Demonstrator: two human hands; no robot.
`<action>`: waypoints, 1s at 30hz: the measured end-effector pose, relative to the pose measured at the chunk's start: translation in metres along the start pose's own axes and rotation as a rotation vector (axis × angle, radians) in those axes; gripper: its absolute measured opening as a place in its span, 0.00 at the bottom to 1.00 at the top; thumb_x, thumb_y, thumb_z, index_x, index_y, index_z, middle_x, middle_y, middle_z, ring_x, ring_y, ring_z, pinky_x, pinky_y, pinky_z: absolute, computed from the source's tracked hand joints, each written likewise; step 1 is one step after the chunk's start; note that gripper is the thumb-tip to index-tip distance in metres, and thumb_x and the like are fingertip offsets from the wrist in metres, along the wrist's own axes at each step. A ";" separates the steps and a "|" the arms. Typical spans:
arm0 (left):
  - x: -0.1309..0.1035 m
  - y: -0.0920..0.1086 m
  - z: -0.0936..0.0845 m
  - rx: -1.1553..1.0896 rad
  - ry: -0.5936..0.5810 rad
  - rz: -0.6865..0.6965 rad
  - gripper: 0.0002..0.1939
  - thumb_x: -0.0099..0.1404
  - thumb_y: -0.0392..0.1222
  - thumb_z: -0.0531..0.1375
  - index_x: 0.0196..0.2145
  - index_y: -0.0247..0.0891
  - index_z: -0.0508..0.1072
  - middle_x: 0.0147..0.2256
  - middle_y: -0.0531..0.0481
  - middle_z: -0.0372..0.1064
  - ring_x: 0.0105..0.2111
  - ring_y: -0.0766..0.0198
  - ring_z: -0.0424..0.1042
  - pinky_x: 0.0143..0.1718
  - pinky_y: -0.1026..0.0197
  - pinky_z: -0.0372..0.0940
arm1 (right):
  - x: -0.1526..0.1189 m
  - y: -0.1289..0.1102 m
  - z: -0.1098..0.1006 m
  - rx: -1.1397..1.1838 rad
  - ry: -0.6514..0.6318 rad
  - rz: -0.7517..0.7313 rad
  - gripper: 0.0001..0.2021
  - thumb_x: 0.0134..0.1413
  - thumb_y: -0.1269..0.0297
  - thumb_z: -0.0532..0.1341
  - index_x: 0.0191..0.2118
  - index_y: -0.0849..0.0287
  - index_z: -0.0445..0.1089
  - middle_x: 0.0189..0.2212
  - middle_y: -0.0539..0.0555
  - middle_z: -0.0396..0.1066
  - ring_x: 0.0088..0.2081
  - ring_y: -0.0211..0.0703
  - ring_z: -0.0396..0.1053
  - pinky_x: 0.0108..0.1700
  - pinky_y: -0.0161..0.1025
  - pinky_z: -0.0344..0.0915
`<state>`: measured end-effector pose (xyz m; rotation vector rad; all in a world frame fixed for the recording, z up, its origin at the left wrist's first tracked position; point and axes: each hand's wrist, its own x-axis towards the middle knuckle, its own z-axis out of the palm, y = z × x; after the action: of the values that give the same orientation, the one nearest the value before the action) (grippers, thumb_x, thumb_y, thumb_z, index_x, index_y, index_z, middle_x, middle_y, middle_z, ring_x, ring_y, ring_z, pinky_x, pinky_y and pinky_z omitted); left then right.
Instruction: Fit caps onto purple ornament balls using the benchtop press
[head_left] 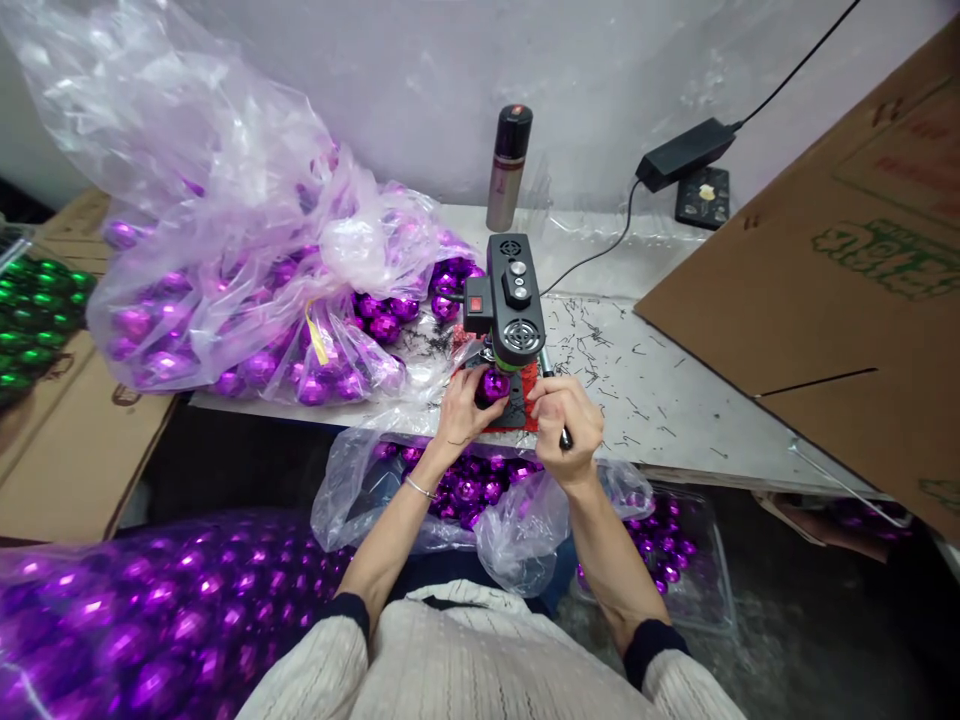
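Note:
A small black machine (pixel 516 300) with round vents and a red switch stands on a red mat at the table's front edge. Under its head, my left hand (pixel 463 408) grips a shiny purple ball (pixel 494 385) between thumb and fingers. My right hand (pixel 568 428) is wrapped round the black-ended lever (pixel 566 438) on the machine's right side. Whether the ball touches the machine's head cannot be made out. Just below the table edge, an open plastic bag (pixel 360 500) of purple balls lies at my lap, under my forearms.
Plastic bags of purple balls (pixel 172 330) cover the table's left. A spray can (pixel 510 168) and black power adapter (pixel 686 155) are at the back. Small dark pins litter the white table (pixel 675 400). A large cardboard box (pixel 847 280) leans in at right; a clear bin (pixel 705 570) sits below.

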<state>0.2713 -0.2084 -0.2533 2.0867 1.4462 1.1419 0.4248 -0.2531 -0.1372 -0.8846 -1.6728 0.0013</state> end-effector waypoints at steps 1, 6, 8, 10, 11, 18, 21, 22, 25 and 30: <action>0.000 -0.001 0.003 0.002 0.006 0.010 0.31 0.62 0.50 0.69 0.59 0.36 0.69 0.50 0.39 0.73 0.52 0.49 0.74 0.55 0.47 0.70 | 0.001 0.000 0.000 -0.003 -0.001 -0.003 0.12 0.64 0.75 0.53 0.30 0.55 0.63 0.26 0.50 0.69 0.31 0.39 0.70 0.32 0.38 0.66; -0.003 -0.011 0.018 -0.041 0.041 0.026 0.33 0.64 0.54 0.68 0.61 0.36 0.67 0.54 0.37 0.73 0.55 0.48 0.74 0.56 0.46 0.69 | 0.001 -0.001 0.000 -0.006 -0.005 -0.007 0.12 0.64 0.75 0.52 0.30 0.55 0.62 0.27 0.51 0.69 0.31 0.39 0.70 0.31 0.37 0.67; -0.006 -0.013 0.021 -0.054 0.045 0.027 0.34 0.64 0.56 0.67 0.61 0.36 0.67 0.55 0.36 0.73 0.55 0.47 0.74 0.57 0.45 0.68 | 0.000 0.000 0.000 -0.004 0.001 -0.006 0.12 0.64 0.74 0.52 0.30 0.55 0.63 0.27 0.51 0.69 0.31 0.39 0.70 0.31 0.37 0.67; -0.008 -0.014 0.021 -0.067 0.050 0.022 0.33 0.65 0.57 0.67 0.61 0.36 0.67 0.54 0.35 0.74 0.55 0.47 0.74 0.57 0.44 0.68 | -0.003 0.002 0.001 -0.006 0.009 -0.007 0.12 0.65 0.74 0.52 0.30 0.55 0.63 0.28 0.51 0.69 0.31 0.39 0.70 0.32 0.37 0.67; -0.009 -0.015 0.021 -0.070 0.051 0.017 0.33 0.65 0.57 0.67 0.61 0.36 0.67 0.54 0.36 0.74 0.54 0.47 0.75 0.57 0.44 0.68 | -0.005 0.003 0.002 -0.008 0.012 -0.009 0.12 0.66 0.73 0.52 0.31 0.55 0.63 0.28 0.51 0.69 0.31 0.38 0.70 0.32 0.37 0.67; -0.009 -0.012 0.018 -0.065 0.042 0.006 0.34 0.63 0.57 0.68 0.60 0.37 0.68 0.53 0.36 0.75 0.54 0.47 0.75 0.56 0.45 0.69 | -0.025 0.018 0.015 0.024 0.078 -0.051 0.13 0.69 0.67 0.50 0.30 0.55 0.62 0.28 0.51 0.67 0.28 0.38 0.66 0.29 0.37 0.63; -0.009 -0.011 0.018 -0.068 0.034 0.001 0.34 0.63 0.56 0.69 0.60 0.38 0.68 0.53 0.37 0.75 0.54 0.47 0.75 0.56 0.45 0.69 | -0.033 0.023 0.022 0.044 0.147 -0.055 0.14 0.70 0.65 0.50 0.30 0.55 0.62 0.27 0.50 0.67 0.27 0.39 0.65 0.31 0.41 0.63; -0.009 -0.011 0.018 -0.070 0.030 -0.002 0.34 0.63 0.57 0.69 0.60 0.38 0.68 0.53 0.36 0.75 0.53 0.47 0.75 0.56 0.44 0.70 | -0.035 0.025 0.024 0.048 0.165 -0.054 0.14 0.70 0.64 0.50 0.30 0.54 0.62 0.27 0.50 0.67 0.27 0.39 0.65 0.31 0.41 0.63; -0.009 -0.011 0.017 -0.067 0.017 -0.024 0.34 0.63 0.57 0.69 0.60 0.38 0.68 0.53 0.36 0.75 0.53 0.47 0.75 0.55 0.44 0.69 | -0.040 0.029 0.028 0.057 0.181 -0.043 0.14 0.71 0.63 0.49 0.30 0.54 0.62 0.28 0.49 0.67 0.26 0.39 0.67 0.33 0.42 0.64; -0.008 -0.011 0.017 -0.068 0.013 -0.036 0.34 0.62 0.57 0.69 0.59 0.38 0.69 0.53 0.36 0.75 0.54 0.47 0.75 0.56 0.44 0.69 | -0.049 0.036 0.032 0.081 0.171 -0.045 0.14 0.71 0.63 0.48 0.30 0.54 0.60 0.29 0.49 0.66 0.27 0.37 0.68 0.31 0.41 0.66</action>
<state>0.2765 -0.2088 -0.2747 2.0032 1.4251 1.1753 0.4188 -0.2400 -0.2048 -0.7654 -1.5223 -0.0361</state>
